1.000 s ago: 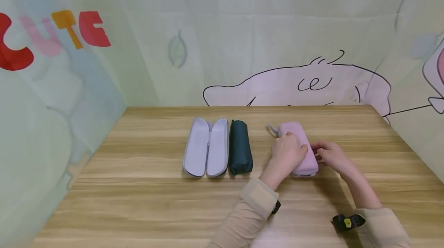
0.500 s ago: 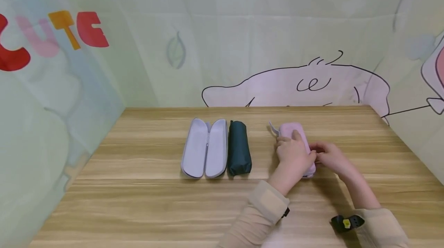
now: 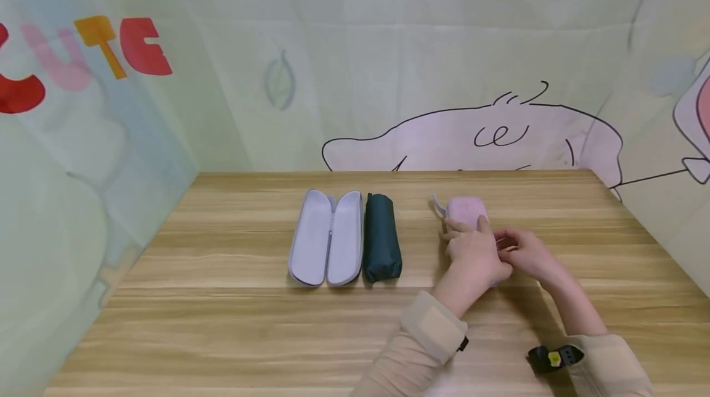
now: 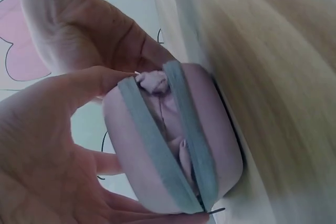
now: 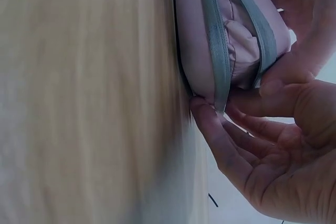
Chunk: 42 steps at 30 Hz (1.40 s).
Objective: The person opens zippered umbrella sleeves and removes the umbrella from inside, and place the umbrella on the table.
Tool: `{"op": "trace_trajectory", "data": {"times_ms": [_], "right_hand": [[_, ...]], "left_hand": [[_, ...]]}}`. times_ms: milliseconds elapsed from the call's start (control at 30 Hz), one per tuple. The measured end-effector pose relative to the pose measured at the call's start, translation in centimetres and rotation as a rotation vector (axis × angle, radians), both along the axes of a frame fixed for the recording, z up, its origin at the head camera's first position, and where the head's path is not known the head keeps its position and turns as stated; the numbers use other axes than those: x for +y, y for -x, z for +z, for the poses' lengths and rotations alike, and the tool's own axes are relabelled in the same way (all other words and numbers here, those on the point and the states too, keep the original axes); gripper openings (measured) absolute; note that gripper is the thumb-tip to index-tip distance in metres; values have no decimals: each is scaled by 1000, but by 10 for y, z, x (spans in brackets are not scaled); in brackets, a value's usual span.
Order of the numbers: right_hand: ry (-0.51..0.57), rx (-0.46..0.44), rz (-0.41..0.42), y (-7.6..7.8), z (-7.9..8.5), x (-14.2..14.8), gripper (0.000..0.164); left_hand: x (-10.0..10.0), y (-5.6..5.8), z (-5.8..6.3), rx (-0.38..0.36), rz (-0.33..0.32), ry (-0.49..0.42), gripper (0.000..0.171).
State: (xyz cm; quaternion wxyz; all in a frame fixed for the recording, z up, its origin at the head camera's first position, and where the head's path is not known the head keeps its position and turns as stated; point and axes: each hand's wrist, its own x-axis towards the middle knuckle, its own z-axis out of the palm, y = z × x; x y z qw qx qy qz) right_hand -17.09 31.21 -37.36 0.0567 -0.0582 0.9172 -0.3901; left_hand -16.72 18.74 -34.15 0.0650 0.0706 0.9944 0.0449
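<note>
A pink zip case with a grey strap lies at the right of the table. My left hand grips it from above, fingers spread over the lid and thumb near the right edge. At its right side, my right hand pinches the zipped edge with thumb and fingers; the zip pull is hidden. In the left wrist view, the grey zip tape is parted at the near end. Crumpled pink fabric shows inside the gap. The right wrist view shows the lower shell resting on the table.
To the left, a pale lilac glasses case lies open and flat. Right beside it is a dark green folded umbrella in its sleeve. A printed curtain hangs behind the wooden table.
My left hand has slid toward the near end of the pink zip case and a little right, closer to my right hand. The right hand has stayed at the case's right edge.
</note>
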Motion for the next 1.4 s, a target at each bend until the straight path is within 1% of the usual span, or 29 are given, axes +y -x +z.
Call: {"op": "trace_trajectory", "data": {"times_ms": [100, 233, 467, 567, 667, 733, 900, 1033, 1233, 1400], "right_hand": [[-13, 8, 1, 0, -1, -1, 36], [-23, 37, 6, 1, -2, -2, 35], [-31, 52, 8, 2, -2, -1, 36], [-39, 55, 4, 2, -2, -1, 38], [-38, 48, -2, 2, -2, -1, 42], [-32, 37, 0, 2, -2, -1, 44], [-6, -12, 2, 0, -2, -1, 48], [4, -40, -9, -1, -2, -2, 45], [24, -13, 6, 0, -5, -1, 38], [50, -5, 11, 0, -5, -1, 37]], "left_hand": [[0, -2, -1, 12, -8, 10, 90], [-2, -1, -1, 32, -20, -4, 87], [-12, 4, 0, 39, -71, -105, 83], [-16, 6, 2, 40, -76, -153, 81], [-20, 6, 3, 16, -76, -207, 83], [-23, 6, 4, -14, -72, -245, 87], [-32, 6, 6, -72, -54, -343, 92], [-41, 7, 9, -105, -43, -419, 90], [-54, 9, 16, -156, -27, -542, 86], [-64, 16, 19, -157, 4, -567, 79]]}}
